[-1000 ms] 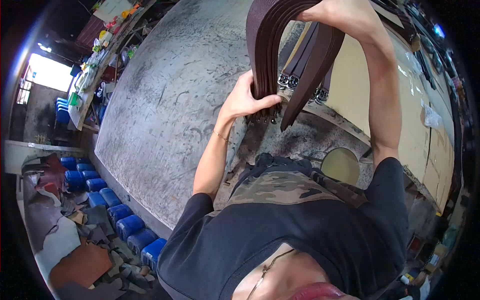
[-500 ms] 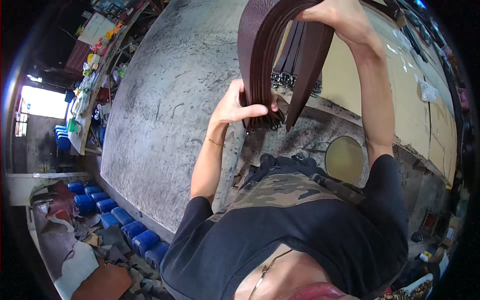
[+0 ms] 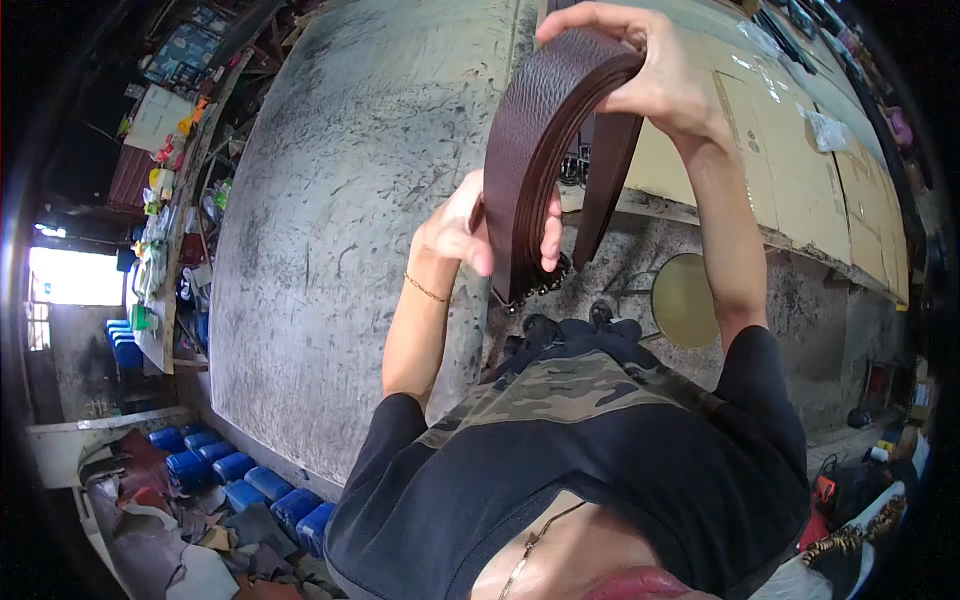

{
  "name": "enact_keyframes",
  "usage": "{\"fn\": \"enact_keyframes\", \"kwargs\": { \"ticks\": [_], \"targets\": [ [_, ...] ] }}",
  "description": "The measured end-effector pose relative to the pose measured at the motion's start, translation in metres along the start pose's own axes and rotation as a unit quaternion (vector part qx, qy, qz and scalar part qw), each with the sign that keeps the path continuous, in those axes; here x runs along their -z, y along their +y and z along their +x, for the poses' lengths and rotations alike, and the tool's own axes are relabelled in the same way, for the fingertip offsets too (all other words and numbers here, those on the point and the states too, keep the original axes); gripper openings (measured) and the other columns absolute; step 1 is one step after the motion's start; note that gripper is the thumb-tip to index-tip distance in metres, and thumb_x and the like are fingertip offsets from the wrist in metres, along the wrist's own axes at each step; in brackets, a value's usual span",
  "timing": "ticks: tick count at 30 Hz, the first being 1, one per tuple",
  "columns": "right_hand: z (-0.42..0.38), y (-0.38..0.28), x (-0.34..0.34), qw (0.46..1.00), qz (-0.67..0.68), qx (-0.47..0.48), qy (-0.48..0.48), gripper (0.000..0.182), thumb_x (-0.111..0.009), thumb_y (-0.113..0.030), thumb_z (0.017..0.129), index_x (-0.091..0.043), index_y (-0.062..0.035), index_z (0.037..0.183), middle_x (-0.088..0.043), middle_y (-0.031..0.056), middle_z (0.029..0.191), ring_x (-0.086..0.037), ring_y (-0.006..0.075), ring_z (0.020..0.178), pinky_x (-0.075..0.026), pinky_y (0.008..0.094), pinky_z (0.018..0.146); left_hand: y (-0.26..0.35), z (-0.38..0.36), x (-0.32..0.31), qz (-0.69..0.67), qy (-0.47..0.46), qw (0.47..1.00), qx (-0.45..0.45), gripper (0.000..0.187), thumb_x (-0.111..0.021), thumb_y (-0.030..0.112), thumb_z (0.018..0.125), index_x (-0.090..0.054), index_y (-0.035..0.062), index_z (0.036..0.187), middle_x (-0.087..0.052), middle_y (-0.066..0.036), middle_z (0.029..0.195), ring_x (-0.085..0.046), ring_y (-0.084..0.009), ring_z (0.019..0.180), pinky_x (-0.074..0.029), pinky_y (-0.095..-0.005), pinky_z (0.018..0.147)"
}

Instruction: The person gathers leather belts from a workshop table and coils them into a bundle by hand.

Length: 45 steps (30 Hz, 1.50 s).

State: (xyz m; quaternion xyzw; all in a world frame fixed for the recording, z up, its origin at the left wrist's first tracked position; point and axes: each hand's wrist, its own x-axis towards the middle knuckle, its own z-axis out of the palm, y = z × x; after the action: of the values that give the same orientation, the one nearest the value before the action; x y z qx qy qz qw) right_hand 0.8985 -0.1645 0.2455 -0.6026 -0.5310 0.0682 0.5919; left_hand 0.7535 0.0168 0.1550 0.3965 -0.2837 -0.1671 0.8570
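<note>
A bundle of dark brown leather belts (image 3: 525, 165) arches in front of me, folded over at the top. My right hand (image 3: 640, 75) grips the fold of the bundle, arm raised. My left hand (image 3: 470, 230) is closed around the lower part of the bundle, just above the metal buckles (image 3: 535, 290) that hang at its end. One belt strap (image 3: 605, 180) hangs down behind the bundle on the right side.
A long cardboard-covered workbench (image 3: 790, 130) runs behind the belts. A round yellow stool (image 3: 685, 300) stands on the grey concrete floor (image 3: 330, 220). Blue plastic jugs (image 3: 245, 485) and leather scraps (image 3: 160, 530) lie at the lower left. Cluttered shelves (image 3: 165, 190) line the far left.
Both hands have come lower and closer in the view with the belt bundle. My left hand has slid along the bundle toward the buckles. The view has tilted, so the bench has shifted up.
</note>
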Motion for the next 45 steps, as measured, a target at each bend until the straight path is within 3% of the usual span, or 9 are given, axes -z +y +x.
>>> {"fn": "enact_keyframes", "kwargs": {
  "ticks": [3,9,19,23,26,30,35,39,45],
  "targets": [
    [-0.010,0.006,-0.008,1.000,0.018,-0.021,-0.009,0.049,-0.078,-0.006,0.064,-0.062,0.0023,0.109,-0.066,0.0055,0.099,-0.063,0.0109,0.094,-0.049,0.0248,0.086,0.006,0.001,-0.007,0.251,0.135,0.958,0.037,0.037,-0.084,0.008,0.066,-0.057,0.0010,0.090,-0.060,-0.003,0.071,-0.057,-0.0107,0.066,-0.047,-0.0262,0.060],
    [-0.063,0.048,-0.024,0.994,0.037,-0.107,0.008,0.041,-0.078,-0.003,0.059,-0.066,-0.0001,0.099,-0.066,0.0005,0.087,-0.060,0.0071,0.081,-0.049,0.0237,0.075,-0.002,-0.022,-0.034,0.350,0.209,0.912,0.055,0.011,-0.068,0.001,0.070,-0.057,0.0026,0.072,-0.054,0.002,0.064,-0.047,-0.0048,0.058,-0.040,-0.0234,0.051],
    [-0.146,0.126,-0.097,0.941,0.192,-0.273,-0.062,0.043,-0.081,-0.002,0.064,-0.061,0.0036,0.101,-0.064,0.0011,0.090,-0.056,0.0069,0.087,-0.047,0.0265,0.080,-0.033,-0.043,-0.041,0.193,0.293,0.916,0.195,0.010,-0.067,-0.001,0.072,-0.058,-0.0003,0.076,-0.054,0.002,0.059,-0.048,-0.0040,0.052,-0.039,-0.0228,0.046],
    [-0.143,0.152,-0.064,0.870,0.389,-0.264,-0.149,0.065,-0.085,-0.006,0.061,-0.058,-0.0008,0.120,-0.061,0.0076,0.116,-0.057,0.0161,0.107,-0.048,0.0309,0.089,-0.036,-0.046,-0.035,0.238,0.358,0.876,0.220,0.011,-0.069,0.000,0.072,-0.060,-0.0015,0.077,-0.056,0.001,0.059,-0.048,-0.0044,0.051,-0.038,-0.0230,0.045],
    [-0.143,0.214,0.005,0.901,0.271,-0.336,-0.044,0.040,-0.072,-0.023,0.082,-0.060,-0.0079,0.117,-0.065,0.0073,0.114,-0.061,0.0190,0.107,-0.049,0.0328,0.093,-0.040,-0.045,-0.034,0.256,0.376,0.868,0.200,0.012,-0.070,-0.001,0.070,-0.060,-0.0011,0.077,-0.055,0.002,0.060,-0.047,-0.0045,0.052,-0.037,-0.0232,0.046],
    [-0.161,0.389,0.080,0.843,0.069,-0.486,0.222,0.027,-0.070,-0.023,0.084,-0.067,-0.0017,0.100,-0.069,0.0077,0.090,-0.065,0.0135,0.085,-0.053,0.0289,0.078,-0.054,-0.025,-0.040,0.290,0.460,0.804,0.243,0.013,-0.071,-0.002,0.066,-0.059,0.0002,0.071,-0.053,0.003,0.061,-0.044,-0.0048,0.054,-0.035,-0.0236,0.048],
    [-0.119,0.489,0.109,0.761,-0.250,-0.585,0.126,0.045,-0.069,-0.041,0.079,-0.070,0.0007,0.097,-0.070,0.0162,0.086,-0.068,0.0266,0.085,-0.053,0.0380,0.078,-0.079,-0.001,-0.029,0.247,0.545,0.760,0.253,0.013,-0.070,-0.003,0.066,-0.058,0.0013,0.068,-0.055,0.001,0.058,-0.048,-0.0063,0.051,-0.038,-0.0239,0.048],
    [-0.091,0.535,0.077,0.669,-0.417,-0.602,0.122,0.052,-0.067,-0.042,0.078,-0.066,0.0021,0.106,-0.063,0.0213,0.111,-0.059,0.0366,0.107,-0.050,0.0456,0.089,-0.095,0.015,-0.031,0.197,0.619,0.726,0.225,0.012,-0.067,-0.005,0.068,-0.056,0.0004,0.067,-0.056,-0.003,0.057,-0.051,-0.0088,0.050,-0.041,-0.0243,0.047],
    [-0.084,0.534,0.074,0.679,-0.409,-0.607,0.055,0.061,-0.072,-0.030,0.072,-0.054,0.0085,0.115,-0.055,0.0229,0.115,-0.055,0.0364,0.109,-0.049,0.0423,0.089,-0.113,0.019,-0.036,0.137,0.693,0.692,0.147,0.011,-0.066,-0.005,0.070,-0.056,-0.0014,0.068,-0.056,-0.006,0.056,-0.053,-0.0125,0.047,-0.043,-0.0269,0.046]
  ]
}}
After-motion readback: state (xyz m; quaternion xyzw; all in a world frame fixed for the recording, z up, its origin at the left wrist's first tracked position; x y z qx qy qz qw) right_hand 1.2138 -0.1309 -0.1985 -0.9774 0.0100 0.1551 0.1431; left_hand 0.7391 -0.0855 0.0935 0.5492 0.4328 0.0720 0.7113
